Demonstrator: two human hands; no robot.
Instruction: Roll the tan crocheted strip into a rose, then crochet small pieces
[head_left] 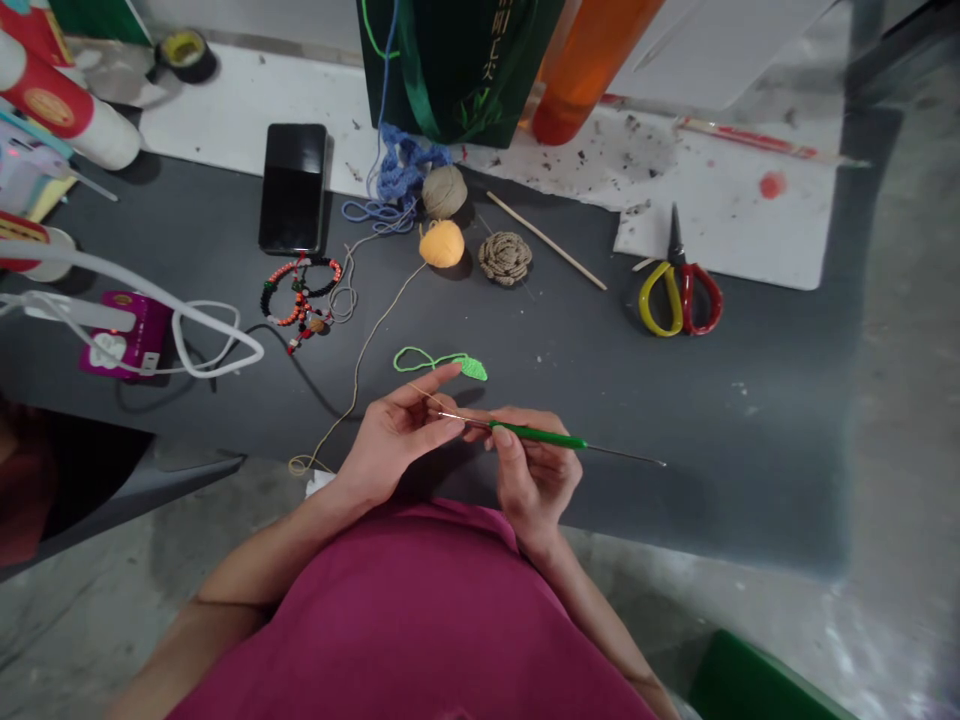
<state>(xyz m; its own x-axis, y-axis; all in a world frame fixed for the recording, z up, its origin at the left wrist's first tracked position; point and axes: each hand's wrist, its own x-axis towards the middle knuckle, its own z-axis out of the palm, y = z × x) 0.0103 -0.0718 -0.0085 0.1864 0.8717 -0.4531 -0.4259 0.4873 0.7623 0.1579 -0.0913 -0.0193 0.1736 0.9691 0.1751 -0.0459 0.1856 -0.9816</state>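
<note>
My right hand (532,465) is shut on a crochet hook (536,435) with a green handle, its metal tip reaching into the fingers of my left hand (397,435). My left hand pinches a thin, pale thread against the hook's tip. A small green crocheted leaf (472,368) with a loop of green yarn lies on the dark mat just beyond my left fingertips, apart from them. A loose beige thread (358,360) runs across the mat from a yellow-orange crocheted ball (442,244) toward my left wrist.
Red-and-yellow scissors (680,295), a black phone (293,189), a beaded bracelet (301,302), a crocheted rose (505,258), a tan yarn ball (444,191), blue yarn (405,170), and a wooden stick (546,240) lie on the mat. A magenta power strip (126,335) with white cables sits at left.
</note>
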